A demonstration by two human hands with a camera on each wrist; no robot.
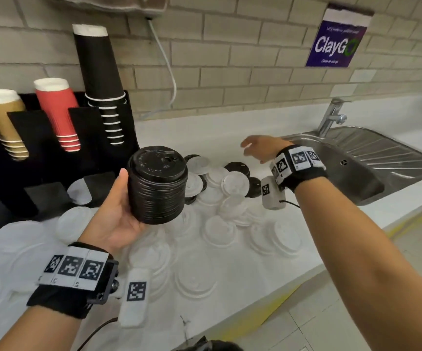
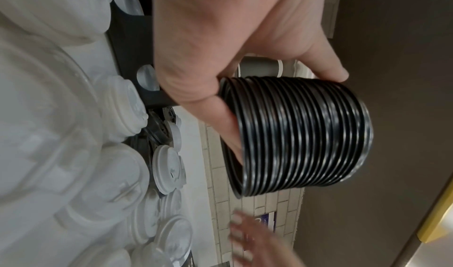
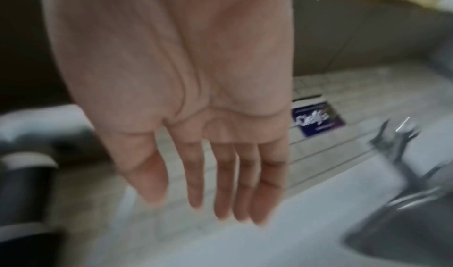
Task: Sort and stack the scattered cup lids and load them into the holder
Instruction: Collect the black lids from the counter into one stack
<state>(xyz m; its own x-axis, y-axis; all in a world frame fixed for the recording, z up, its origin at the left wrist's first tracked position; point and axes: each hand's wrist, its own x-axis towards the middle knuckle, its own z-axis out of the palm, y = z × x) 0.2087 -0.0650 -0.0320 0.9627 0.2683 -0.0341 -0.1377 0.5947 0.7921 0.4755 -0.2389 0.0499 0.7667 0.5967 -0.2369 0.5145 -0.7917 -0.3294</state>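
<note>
My left hand (image 1: 118, 211) grips a tall stack of black lids (image 1: 158, 184) above the counter, thumb on its left side; the left wrist view shows the same stack of black lids (image 2: 301, 135) with the fingers curled under it. My right hand (image 1: 258, 148) hovers empty, fingers straight, above the far end of the pile; in the right wrist view the right hand (image 3: 208, 203) is blurred. Loose black lids (image 1: 237, 168) lie at the back of the pile among white lids (image 1: 217, 231). The black holder (image 1: 50, 198) stands at the left, one white lid (image 1: 79, 192) in a slot.
Stacks of brown cups (image 1: 5, 120), red cups (image 1: 58, 112) and black cups (image 1: 101, 82) stand in the holder's back. A steel sink (image 1: 356, 158) with a tap (image 1: 331, 116) lies to the right. The counter edge (image 1: 306, 272) runs diagonally at the front right.
</note>
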